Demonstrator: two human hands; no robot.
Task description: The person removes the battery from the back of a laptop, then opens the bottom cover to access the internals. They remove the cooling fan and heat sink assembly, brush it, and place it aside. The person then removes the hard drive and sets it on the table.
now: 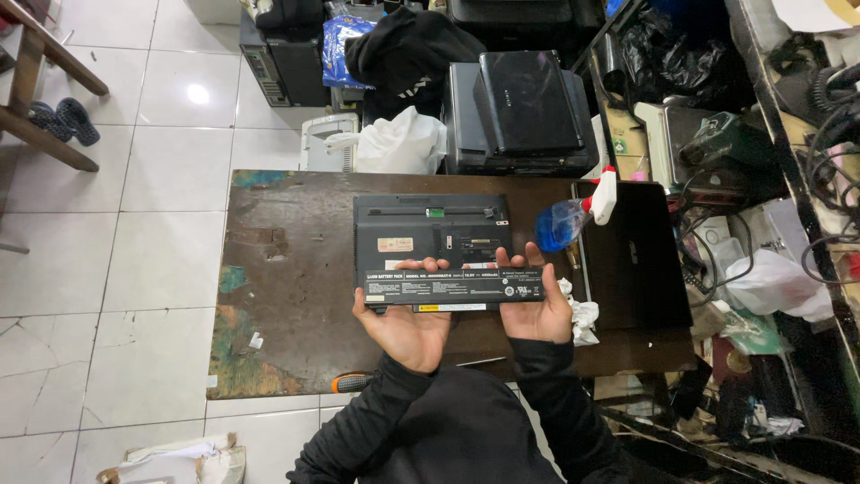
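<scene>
Near the tabletop's point(269, 296) front edge, the left hand point(403, 327) and right hand point(536, 309) each cup one end of a long black battery pack point(452, 289), fingers curled over its top, above the upturned laptop point(430, 233). It looks rigid, fairly dense and smooth-cased; both ends suit holding.

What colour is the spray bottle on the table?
Blue, with a white and red trigger top; the spray bottle shows in the head view.

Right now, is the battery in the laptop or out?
Out: both hands hold the long battery pack at the near edge of the upturned laptop, whose bay shows bare.
</scene>
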